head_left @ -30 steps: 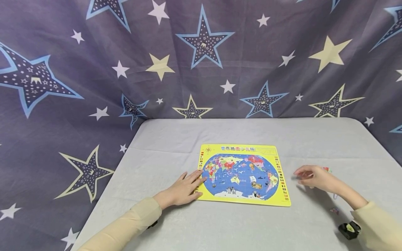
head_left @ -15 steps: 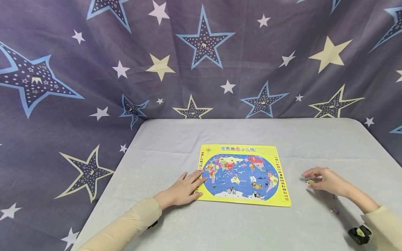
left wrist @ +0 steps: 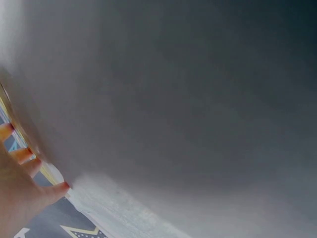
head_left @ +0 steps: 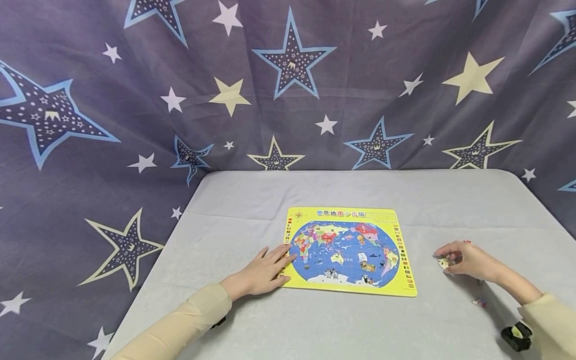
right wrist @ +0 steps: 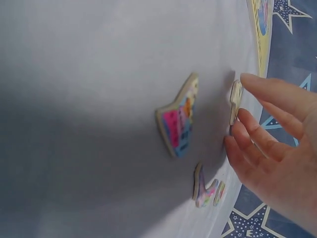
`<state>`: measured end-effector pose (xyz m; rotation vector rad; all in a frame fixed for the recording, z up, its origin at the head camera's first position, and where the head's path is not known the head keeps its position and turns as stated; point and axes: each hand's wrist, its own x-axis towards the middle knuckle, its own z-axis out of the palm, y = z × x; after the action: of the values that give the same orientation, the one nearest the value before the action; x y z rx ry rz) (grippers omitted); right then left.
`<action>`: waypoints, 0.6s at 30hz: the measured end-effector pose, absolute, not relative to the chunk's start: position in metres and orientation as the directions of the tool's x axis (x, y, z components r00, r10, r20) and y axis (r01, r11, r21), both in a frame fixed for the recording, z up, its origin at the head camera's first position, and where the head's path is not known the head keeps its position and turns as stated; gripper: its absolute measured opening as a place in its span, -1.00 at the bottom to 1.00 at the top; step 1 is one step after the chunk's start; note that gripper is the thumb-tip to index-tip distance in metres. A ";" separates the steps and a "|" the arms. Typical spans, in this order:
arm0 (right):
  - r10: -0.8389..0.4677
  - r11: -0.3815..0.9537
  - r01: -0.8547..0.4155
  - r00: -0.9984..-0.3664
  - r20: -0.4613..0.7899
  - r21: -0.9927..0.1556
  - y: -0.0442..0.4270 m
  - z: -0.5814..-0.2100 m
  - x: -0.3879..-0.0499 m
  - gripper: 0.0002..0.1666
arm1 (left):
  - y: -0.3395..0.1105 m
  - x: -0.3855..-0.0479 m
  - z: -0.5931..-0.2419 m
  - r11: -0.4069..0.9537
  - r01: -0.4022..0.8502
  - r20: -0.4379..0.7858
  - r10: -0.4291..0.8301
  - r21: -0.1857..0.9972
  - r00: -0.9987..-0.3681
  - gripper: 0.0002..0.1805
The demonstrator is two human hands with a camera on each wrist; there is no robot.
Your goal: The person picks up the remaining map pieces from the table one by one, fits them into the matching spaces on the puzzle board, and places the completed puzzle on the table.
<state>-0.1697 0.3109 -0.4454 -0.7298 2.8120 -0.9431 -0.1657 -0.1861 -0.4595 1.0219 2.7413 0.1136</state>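
A yellow-bordered world map puzzle board (head_left: 342,289) lies flat on the table. My left hand (head_left: 262,271) rests with fairly straight fingers across its left edge; the left wrist view shows those fingertips (left wrist: 62,188) at the border. To the right of the board, my right hand (head_left: 472,262) pinches a small pale puzzle piece (head_left: 444,263) low over the table, between thumb and fingers. The right wrist view catches this piece side-on, its printed face partly hidden.
A pink, blue and yellow puzzle piece (right wrist: 178,121) lies near my right wrist. Beyond it are a curved purple piece (right wrist: 199,188) and a small one (right wrist: 219,193). The grey-covered table (head_left: 252,195) meets a star-patterned curtain (head_left: 333,145) behind.
My right hand has drawn back slightly to the right, away from the board, and the pale piece has come into view between its fingers. The left hand and board stay put.
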 end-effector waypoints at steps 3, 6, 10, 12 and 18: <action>-0.475 0.686 -0.421 -0.877 0.073 -0.593 0.312 -0.448 -0.171 -0.61 | -0.186 -0.165 -0.459 0.755 0.639 -0.170 0.655 0.145 -0.736 -0.35; -0.471 0.696 -0.400 -0.881 0.041 -0.596 0.313 -0.448 -0.171 -0.62 | -0.186 -0.165 -0.460 0.756 0.639 -0.168 0.655 0.145 -0.737 -0.35; -0.474 0.703 -0.395 -0.880 0.025 -0.591 0.314 -0.450 -0.172 -0.63 | -0.186 -0.165 -0.460 0.757 0.638 -0.167 0.654 0.144 -0.738 -0.35; -0.479 0.699 -0.401 -0.877 0.029 -0.592 0.314 -0.451 -0.172 -0.63 | -0.186 -0.165 -0.460 0.757 0.637 -0.168 0.653 0.143 -0.739 -0.35; -0.479 0.683 -0.394 -0.877 0.030 -0.615 0.315 -0.452 -0.172 -0.63 | -0.186 -0.165 -0.459 0.760 0.634 -0.172 0.650 0.143 -0.740 -0.35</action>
<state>-0.1720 0.3149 -0.4517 -0.7194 2.7579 -0.9604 -0.1654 -0.1857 -0.4590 1.0140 2.7457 0.1102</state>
